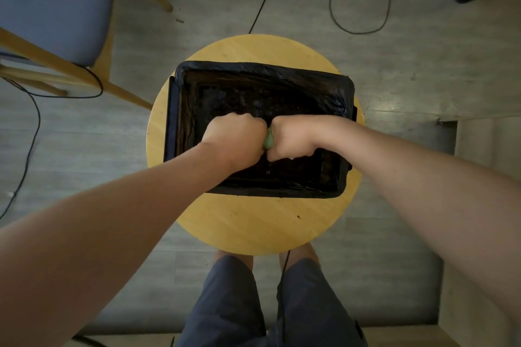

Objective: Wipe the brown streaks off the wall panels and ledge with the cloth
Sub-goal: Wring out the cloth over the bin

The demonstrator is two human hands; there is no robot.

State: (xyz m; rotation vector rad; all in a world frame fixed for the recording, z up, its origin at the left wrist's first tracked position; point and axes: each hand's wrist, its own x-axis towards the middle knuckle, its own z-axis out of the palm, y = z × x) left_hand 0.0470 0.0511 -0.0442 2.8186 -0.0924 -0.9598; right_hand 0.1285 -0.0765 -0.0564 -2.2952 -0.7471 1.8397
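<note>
A round wooden tabletop (pixel 253 222) stands on the grey floor (pixel 394 64), with a blue-seated chair (pixel 56 2) cut off at the upper left. A black-lined tub (pixel 282 70) sits a little toward the tabletop's far edge, and its inside is too dark to make out. Over it the left hand (pixel 235 138) and right hand (pixel 293 139) meet fist to fist. Their fingers clench a green cloth (pixel 268 141), nearly all of it hidden between them.

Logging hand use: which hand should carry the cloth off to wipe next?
Probably right. The left hand and right hand both grip the cloth, but the pale ledge lies on the right side.
</note>
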